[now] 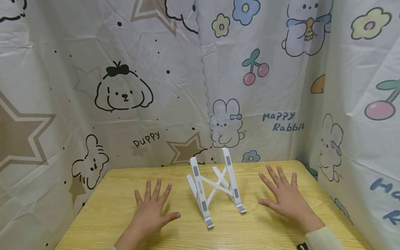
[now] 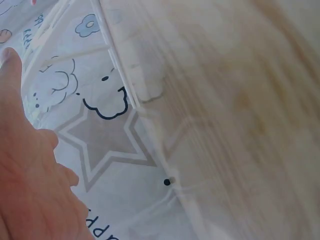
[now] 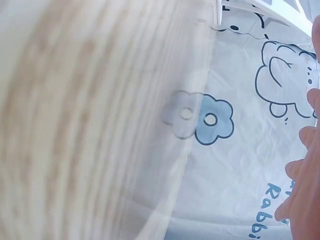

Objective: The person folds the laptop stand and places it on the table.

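A white folding laptop stand [image 1: 215, 185] with grey pads stands unfolded on the wooden table, its crossed bars showing between two slanted arms. To its left is my left hand [image 1: 151, 211], fingers spread and straight, thumb pointing at the stand without touching it. My right hand [image 1: 284, 199] is on the stand's other side, likewise spread wide and holding nothing. In the left wrist view, part of the stand [image 2: 115, 55] shows beyond the hand [image 2: 35, 165]. The right wrist view catches a white piece of the stand [image 3: 285, 12] at the top, with fingers [image 3: 310, 135] along the right edge.
The light wooden table [image 1: 250, 232] reaches back to a curtain [image 1: 175, 86] printed with puppies, rabbits, stars and flowers, which also hangs along both sides. A small dark item [image 1: 302, 246] shows by the right sleeve [image 1: 323, 239] at the bottom edge.
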The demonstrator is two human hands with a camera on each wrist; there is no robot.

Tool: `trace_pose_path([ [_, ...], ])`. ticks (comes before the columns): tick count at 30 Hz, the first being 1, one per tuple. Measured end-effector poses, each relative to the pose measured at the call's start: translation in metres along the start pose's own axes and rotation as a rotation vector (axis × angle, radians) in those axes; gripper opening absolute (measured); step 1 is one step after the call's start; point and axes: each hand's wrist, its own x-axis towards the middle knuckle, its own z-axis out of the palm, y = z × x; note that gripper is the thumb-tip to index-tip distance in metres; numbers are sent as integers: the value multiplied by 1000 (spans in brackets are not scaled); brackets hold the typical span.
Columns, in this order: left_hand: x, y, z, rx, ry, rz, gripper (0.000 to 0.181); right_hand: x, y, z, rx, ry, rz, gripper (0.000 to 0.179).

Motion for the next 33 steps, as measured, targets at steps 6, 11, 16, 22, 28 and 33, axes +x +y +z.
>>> trace_pose_path([
  [6,3,8,-3,-73,-39,-42,101,0,-2,-2,93,-6,34,94],
  [11,5,16,-8,-150,-63,-84,103,2,-5,-3,159,-20,60,94],
  [16,9,26,-11,-219,-74,-120,103,4,-7,-2,212,-26,93,91],
  [22,11,40,-11,-304,-101,-142,101,9,-12,1,277,-35,120,86],
  [28,10,53,-7,-354,-87,-138,101,14,-20,1,337,-54,125,80],
  [33,12,62,-2,-408,-57,-151,103,16,-26,2,377,-78,150,81],
])
